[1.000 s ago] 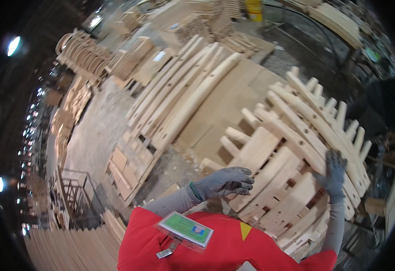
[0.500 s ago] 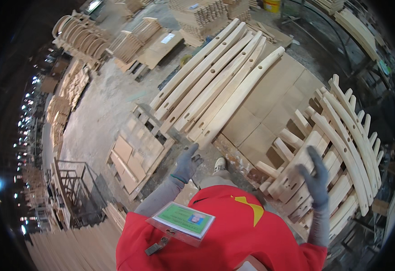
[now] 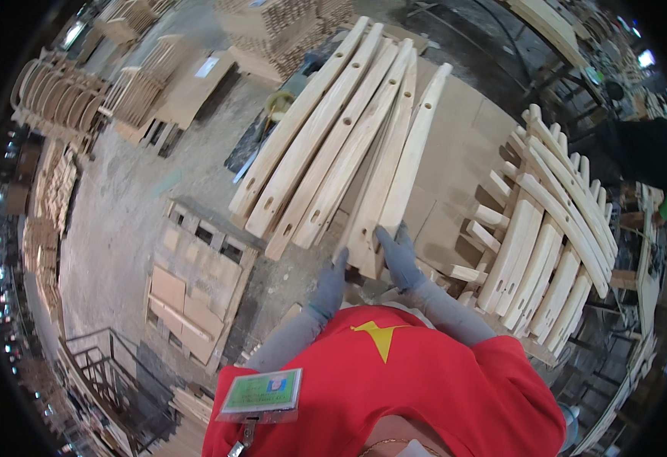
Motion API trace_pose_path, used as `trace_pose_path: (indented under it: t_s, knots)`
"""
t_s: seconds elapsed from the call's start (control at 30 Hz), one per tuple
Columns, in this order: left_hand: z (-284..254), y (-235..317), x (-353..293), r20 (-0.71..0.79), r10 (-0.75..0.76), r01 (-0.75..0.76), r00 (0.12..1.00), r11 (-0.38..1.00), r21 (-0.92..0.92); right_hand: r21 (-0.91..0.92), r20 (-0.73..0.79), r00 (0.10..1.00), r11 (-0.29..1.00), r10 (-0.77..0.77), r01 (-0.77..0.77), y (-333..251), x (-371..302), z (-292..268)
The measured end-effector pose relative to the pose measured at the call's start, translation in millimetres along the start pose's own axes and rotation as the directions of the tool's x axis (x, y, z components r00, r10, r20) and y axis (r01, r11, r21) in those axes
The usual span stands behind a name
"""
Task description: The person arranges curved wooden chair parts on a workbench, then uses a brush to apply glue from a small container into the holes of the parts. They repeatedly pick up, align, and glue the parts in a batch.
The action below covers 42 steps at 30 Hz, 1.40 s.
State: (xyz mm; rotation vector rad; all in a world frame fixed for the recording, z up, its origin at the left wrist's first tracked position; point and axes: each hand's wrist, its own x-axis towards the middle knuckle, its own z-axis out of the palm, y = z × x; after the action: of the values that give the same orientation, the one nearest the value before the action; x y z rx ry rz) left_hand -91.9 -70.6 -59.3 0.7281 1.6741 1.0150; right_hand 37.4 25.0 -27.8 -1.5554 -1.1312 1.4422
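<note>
In the head view, the gloved left grip (image 3: 330, 286) and right grip (image 3: 400, 260) flank the near ends of two long wooden bars (image 3: 412, 156), probably to steady both sides; whether either pinches, I cannot tell. The bars lie beside other bars (image 3: 310, 137); rightward, bare cardboard (image 3: 463, 129) leaves room before the stacked wood (image 3: 512, 247).

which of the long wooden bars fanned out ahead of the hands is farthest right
The outermost bar bordering the exposed cardboard, its lower end by the right hand; every other bar in that fan lies to its left.
</note>
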Motion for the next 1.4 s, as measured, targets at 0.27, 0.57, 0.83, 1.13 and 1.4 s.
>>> trace_pose_path:
  t_s: [0.27, 0.57, 0.83, 1.13, 1.4]
  knots:
    - [13.6, 78.9, 46.9, 0.708, -0.101, -0.467, 0.699, 0.686, 0.558, -0.694, -0.046, 0.977, 0.710, -0.208, 0.118, -21.0, 7.2, -63.1]
    - [59.4, 115.5, 118.8, 0.317, 0.399, -0.477, 0.860, 0.850, 0.224, -0.692, -0.055, 0.998, 0.719, 0.043, -0.069, -105.1, 67.5, -67.7]
    - [133.7, 166.4, 93.8, 0.785, 0.482, 0.639, 0.388, 0.474, -0.606, -0.638, 0.274, 0.961, 0.742, -0.030, 0.205, -118.4, -70.8, -245.3]
    - [233.0, 190.6, 51.6, 0.615, 0.341, 0.444, 0.711, 0.462, -0.768, -0.914, 0.383, 0.922, 0.169, 0.057, 0.369, -109.0, -121.9, -483.3]
    - [258.7, 135.6, 39.8, 0.296, 0.235, 0.053, 0.926, 0.695, -0.717, -0.961, 0.274, 0.959, 0.047, 0.078, 0.271, -82.5, -57.6, -569.1]
